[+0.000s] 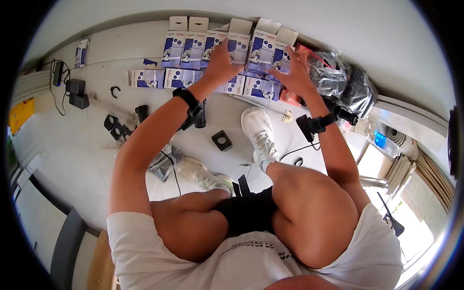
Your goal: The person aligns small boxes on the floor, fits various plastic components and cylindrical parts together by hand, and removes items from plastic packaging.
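Observation:
White and blue printed boxes (192,52) stand side by side in a row against the wall, several with their top flaps raised. More such boxes (261,89) lie in front of them. My left hand (222,65), thumb and fingers spread, touches the middle of the row beside one box (238,48). At the row's right end, my right hand (296,73) has its thumb and fingers apart over another box (280,57). Some fingertips of both hands are hidden or hard to make out. Each wrist wears a black strapped device.
Clear plastic bags with dark contents (333,72) lie right of the boxes. A black square part (222,140) is on the floor near my shoes (258,128). Black blocks with cables (76,93) sit at the left, and a yellow packet (21,115) is farther left.

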Action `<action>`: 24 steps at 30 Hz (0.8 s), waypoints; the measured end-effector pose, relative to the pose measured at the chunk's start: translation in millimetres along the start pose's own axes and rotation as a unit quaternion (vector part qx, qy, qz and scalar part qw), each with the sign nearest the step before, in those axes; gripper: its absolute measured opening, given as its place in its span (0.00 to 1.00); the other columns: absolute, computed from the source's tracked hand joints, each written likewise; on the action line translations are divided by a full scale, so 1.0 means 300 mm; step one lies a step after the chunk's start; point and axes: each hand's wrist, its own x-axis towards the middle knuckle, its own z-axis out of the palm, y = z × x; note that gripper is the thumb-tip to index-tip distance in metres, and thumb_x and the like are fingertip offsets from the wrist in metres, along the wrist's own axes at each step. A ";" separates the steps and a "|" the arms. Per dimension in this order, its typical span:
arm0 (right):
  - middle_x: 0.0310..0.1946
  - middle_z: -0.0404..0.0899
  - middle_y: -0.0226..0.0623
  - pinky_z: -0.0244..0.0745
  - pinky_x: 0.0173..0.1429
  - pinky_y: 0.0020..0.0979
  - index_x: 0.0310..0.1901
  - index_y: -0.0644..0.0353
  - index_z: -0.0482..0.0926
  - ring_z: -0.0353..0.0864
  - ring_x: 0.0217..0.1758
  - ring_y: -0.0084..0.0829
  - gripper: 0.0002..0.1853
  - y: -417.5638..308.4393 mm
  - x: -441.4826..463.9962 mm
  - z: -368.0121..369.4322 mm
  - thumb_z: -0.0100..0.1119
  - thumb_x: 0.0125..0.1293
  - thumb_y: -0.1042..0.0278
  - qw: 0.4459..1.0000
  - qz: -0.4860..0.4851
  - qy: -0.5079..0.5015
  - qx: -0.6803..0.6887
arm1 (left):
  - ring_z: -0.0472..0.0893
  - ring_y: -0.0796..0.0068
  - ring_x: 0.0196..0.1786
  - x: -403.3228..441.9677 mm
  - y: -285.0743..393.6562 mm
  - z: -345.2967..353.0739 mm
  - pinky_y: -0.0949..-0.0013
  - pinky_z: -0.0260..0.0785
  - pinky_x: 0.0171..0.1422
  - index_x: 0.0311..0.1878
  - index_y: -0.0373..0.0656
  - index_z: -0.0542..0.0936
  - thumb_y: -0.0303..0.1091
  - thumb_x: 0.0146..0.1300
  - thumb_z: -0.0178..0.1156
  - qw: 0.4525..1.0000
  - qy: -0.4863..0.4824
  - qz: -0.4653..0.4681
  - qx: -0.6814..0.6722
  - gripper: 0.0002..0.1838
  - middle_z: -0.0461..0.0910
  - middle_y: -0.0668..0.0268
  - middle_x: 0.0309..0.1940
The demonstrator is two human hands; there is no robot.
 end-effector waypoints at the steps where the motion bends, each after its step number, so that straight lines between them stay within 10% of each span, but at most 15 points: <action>1: 0.64 0.59 0.54 0.59 0.75 0.45 0.74 0.64 0.57 0.60 0.70 0.54 0.51 -0.014 -0.011 -0.019 0.73 0.56 0.47 0.999 -0.025 -0.016 0.031 | 0.65 0.40 0.68 -0.002 0.003 -0.012 0.49 0.59 0.73 0.73 0.28 0.55 0.40 0.47 0.73 1.000 0.002 -0.005 0.000 0.54 0.66 0.39 0.63; 6: 0.78 0.47 0.40 0.53 0.79 0.53 0.77 0.40 0.55 0.47 0.81 0.53 0.60 -0.137 -0.019 -0.054 0.82 0.43 0.50 0.967 -0.171 0.016 -0.185 | 0.69 0.49 0.70 -0.005 -0.037 -0.068 0.58 0.61 0.74 0.74 0.34 0.58 0.38 0.53 0.72 0.998 -0.031 0.046 -0.027 0.48 0.69 0.43 0.67; 14: 0.78 0.53 0.38 0.47 0.80 0.53 0.72 0.43 0.65 0.50 0.81 0.40 0.34 -0.128 0.082 0.137 0.52 0.69 0.37 0.933 -0.267 0.024 -0.240 | 0.70 0.48 0.63 0.044 -0.293 -0.348 0.48 0.69 0.65 0.67 0.40 0.68 0.47 0.53 0.71 0.961 0.122 -0.036 0.247 0.41 0.71 0.50 0.59; 24: 0.78 0.53 0.37 0.45 0.81 0.55 0.73 0.43 0.64 0.49 0.82 0.41 0.38 -0.175 0.069 0.107 0.60 0.64 0.39 0.944 -0.257 0.031 -0.204 | 0.70 0.44 0.63 0.064 -0.419 -0.399 0.47 0.68 0.66 0.73 0.34 0.59 0.59 0.47 0.75 0.966 0.104 -0.098 0.218 0.58 0.67 0.45 0.64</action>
